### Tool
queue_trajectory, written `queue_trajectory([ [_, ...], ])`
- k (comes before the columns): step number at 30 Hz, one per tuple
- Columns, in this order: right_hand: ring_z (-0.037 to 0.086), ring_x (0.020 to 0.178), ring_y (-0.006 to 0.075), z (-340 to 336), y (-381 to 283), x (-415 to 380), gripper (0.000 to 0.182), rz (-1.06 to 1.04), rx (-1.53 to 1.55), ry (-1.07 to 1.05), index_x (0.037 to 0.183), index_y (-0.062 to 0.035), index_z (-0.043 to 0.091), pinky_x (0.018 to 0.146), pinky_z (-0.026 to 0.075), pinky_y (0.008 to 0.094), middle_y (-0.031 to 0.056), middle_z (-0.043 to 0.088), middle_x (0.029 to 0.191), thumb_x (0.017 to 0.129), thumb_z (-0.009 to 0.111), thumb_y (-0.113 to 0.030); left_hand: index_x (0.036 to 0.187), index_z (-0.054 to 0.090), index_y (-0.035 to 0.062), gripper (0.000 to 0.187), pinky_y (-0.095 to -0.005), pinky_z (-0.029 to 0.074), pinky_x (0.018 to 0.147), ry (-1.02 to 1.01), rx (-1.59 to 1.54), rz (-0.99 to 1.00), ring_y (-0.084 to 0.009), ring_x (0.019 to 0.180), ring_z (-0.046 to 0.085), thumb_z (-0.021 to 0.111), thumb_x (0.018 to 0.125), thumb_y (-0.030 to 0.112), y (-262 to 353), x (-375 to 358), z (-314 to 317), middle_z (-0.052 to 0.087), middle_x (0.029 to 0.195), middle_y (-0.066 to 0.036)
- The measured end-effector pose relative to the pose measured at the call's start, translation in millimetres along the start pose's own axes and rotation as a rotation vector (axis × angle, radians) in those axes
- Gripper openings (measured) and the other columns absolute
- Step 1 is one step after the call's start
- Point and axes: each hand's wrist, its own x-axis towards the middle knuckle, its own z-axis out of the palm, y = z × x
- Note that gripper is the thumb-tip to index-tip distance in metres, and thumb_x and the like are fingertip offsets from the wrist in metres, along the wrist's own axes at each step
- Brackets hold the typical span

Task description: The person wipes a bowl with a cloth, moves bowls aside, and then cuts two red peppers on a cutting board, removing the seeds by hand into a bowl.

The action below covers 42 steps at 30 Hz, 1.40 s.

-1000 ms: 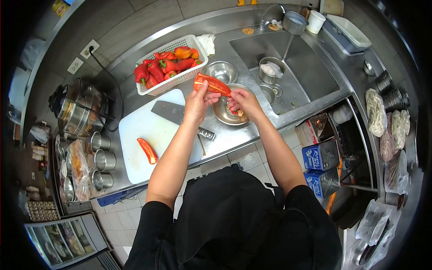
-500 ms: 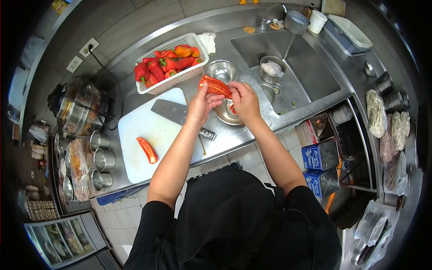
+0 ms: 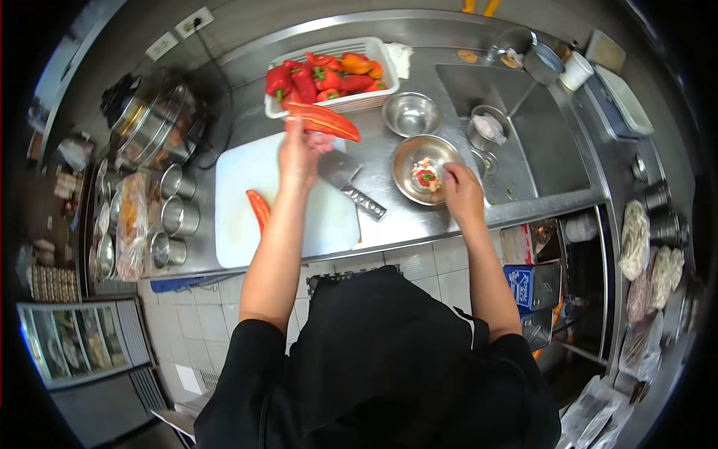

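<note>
My left hand (image 3: 301, 159) is closed on a halved red pepper (image 3: 329, 121), held above the far edge of the white cutting board (image 3: 314, 228), its cut side showing. My right hand (image 3: 464, 193) is at the right rim of a steel bowl (image 3: 404, 168), fingers curled together; whether anything is in them is hidden. Seeds and a red and green pepper core (image 3: 426, 178) lie in that bowl. Another cut pepper piece (image 3: 258, 208) rests on the board, partly behind my left forearm. A cleaver (image 3: 340, 170) lies across the board's right side, handle over the steel counter.
Whole peppers fill a white basket (image 3: 273, 111) at the back. A second steel bowl (image 3: 411, 114) stands beside the first. Right of them is a sink (image 3: 553, 161) with a pot (image 3: 486, 129) in it. Steel cups (image 3: 179, 217) and a glass-bowled appliance (image 3: 153, 123) stand at left.
My hands have separated: the left carried the pepper half leftward over the board, while the right moved to the bowl's right side. The whole view has shifted.
</note>
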Motion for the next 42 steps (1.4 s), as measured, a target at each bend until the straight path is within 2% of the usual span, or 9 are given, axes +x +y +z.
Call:
queue_trajectory([
  [10,0.064,0.079,0.0253,27.6,-69.5,-32.7,0.015,-0.036,0.302,-0.307,0.102,-0.0034,0.066,0.073,0.050,0.0320,0.0131,0.066,0.091,0.090,0.059,-0.008,0.111,0.050,-0.0030,0.041,-0.0452,0.055,0.088,0.621,-0.353,0.093,-0.0338,0.107,0.064,0.039,0.104,0.036,47.6,-15.6,-273.5,0.064,0.111,-0.021],
  [12,0.065,0.078,0.0168,49.7,-94.5,-36.5,0.018,-0.098,0.346,-0.457,0.104,-0.0014,0.066,0.072,0.050,0.0293,0.0094,0.067,0.090,0.090,0.059,-0.009,0.110,0.050,-0.0040,0.044,-0.0452,0.055,0.088,0.666,-0.256,-0.045,-0.0342,0.108,0.064,0.038,0.104,0.037,38.6,-29.4,-278.2,0.063,0.111,-0.023],
  [14,0.065,0.082,0.0211,70.7,-118.8,-43.4,0.020,-0.071,0.367,-0.569,0.107,-0.0033,0.066,0.074,0.050,0.0314,0.0113,0.067,0.091,0.090,0.059,-0.012,0.108,0.051,-0.0031,0.045,-0.0428,0.057,0.080,0.663,-0.258,-0.143,-0.0327,0.096,0.068,0.043,0.101,0.040,32.4,-40.3,-282.3,0.066,0.102,-0.021],
  [17,0.066,0.082,0.0242,109.3,-148.9,-58.3,0.026,-0.025,0.374,-0.804,0.113,-0.0040,0.063,0.073,0.052,0.0336,0.0127,0.067,0.091,0.091,0.059,-0.019,0.107,0.053,0.0017,0.043,-0.0345,0.054,0.053,0.396,0.384,-0.359,-0.0214,0.062,0.066,0.055,0.095,0.043,30.2,-53.1,-272.7,0.068,0.080,-0.012],
  [20,0.067,0.072,0.0213,148.7,-187.4,-67.8,0.038,0.099,0.366,-1.046,0.121,-0.0015,0.056,0.065,0.053,0.0326,0.0123,0.067,0.090,0.092,0.059,-0.025,0.097,0.058,-0.0007,0.038,-0.0303,0.049,0.040,0.199,1.011,-0.492,-0.0202,0.049,0.063,0.055,0.095,0.037,40.3,-66.5,-227.4,0.066,0.070,-0.012],
  [25,0.067,0.058,0.0172,204.3,-226.9,-74.2,0.059,0.417,0.450,-1.175,0.134,0.0001,0.042,0.046,0.052,0.0280,0.0145,0.067,0.087,0.092,0.060,-0.038,0.095,0.056,-0.0031,0.025,-0.0312,0.052,0.042,0.069,0.886,-0.530,-0.0224,0.053,0.067,0.055,0.093,0.022,25.7,-78.8,-215.1,0.067,0.070,-0.014],
  [29,0.066,0.057,0.0176,203.3,-231.0,-78.3,0.055,0.433,0.409,-0.987,0.128,-0.0018,0.044,0.046,0.052,0.0290,0.0135,0.067,0.086,0.092,0.060,-0.040,0.096,0.056,-0.0020,0.021,-0.0292,0.050,0.041,0.041,0.693,-0.449,-0.0208,0.052,0.066,0.054,0.095,0.019,18.3,-87.8,-210.7,0.067,0.076,-0.013],
  [37,0.062,0.052,0.0157,206.2,-187.8,-68.4,0.041,0.262,0.258,-0.612,0.117,-0.0123,0.050,0.043,0.045,0.0272,0.0076,0.066,0.074,0.089,0.066,-0.037,0.103,0.053,0.0025,0.022,-0.0248,0.050,0.046,-0.022,0.429,-0.431,-0.0177,0.058,0.066,0.054,0.097,0.023,2.3,-86.5,-173.0,0.067,0.083,-0.012],
  [42,0.053,0.047,0.0094,159.4,-185.0,-42.6,0.035,0.481,0.512,-0.737,0.113,-0.0118,0.053,0.039,0.040,0.0259,0.0002,0.054,0.063,0.088,0.069,-0.030,0.112,0.050,0.0012,0.037,-0.0285,0.052,0.049,-0.104,0.215,-0.510,-0.0210,0.062,0.067,0.051,0.098,0.036,30.2,-80.5,-142.9,0.066,0.085,-0.013],
])
